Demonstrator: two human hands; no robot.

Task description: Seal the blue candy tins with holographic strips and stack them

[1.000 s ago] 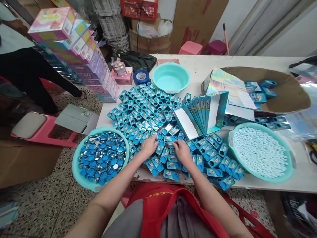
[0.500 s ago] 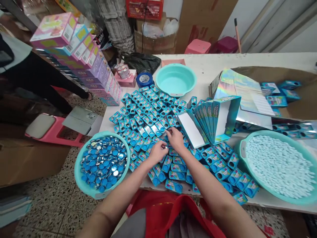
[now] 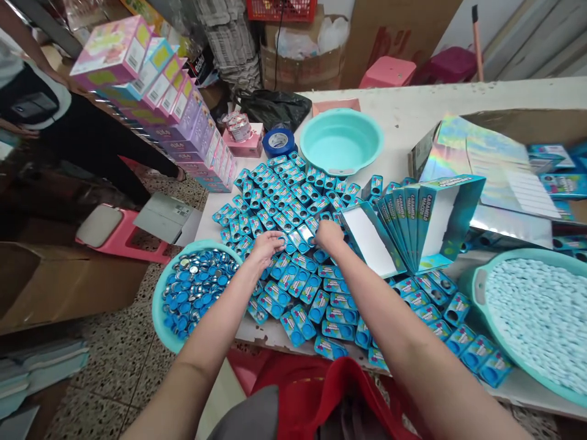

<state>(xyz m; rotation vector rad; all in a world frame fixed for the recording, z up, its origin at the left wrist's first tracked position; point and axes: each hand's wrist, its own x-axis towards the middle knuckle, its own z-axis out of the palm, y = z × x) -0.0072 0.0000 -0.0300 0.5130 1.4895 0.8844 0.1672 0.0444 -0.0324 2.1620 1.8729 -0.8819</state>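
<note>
Both grips unclear over blue containers (image 3: 342,315); left hand (image 3: 266,249) curled, right hand (image 3: 329,236) hiding fingertips; pellet basin (image 3: 480,287) cropped.

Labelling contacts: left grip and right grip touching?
Apart: the head view shows blue packs in the gap between left grip and right grip.

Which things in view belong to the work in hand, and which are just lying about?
Likely part of the work:
small blue packs, around the left hand and right hand
basin of blue and silver caps
basin of pale pieces

Probably just lying about:
blue tape roll
black plastic bag
pink stool beyond the table
</note>
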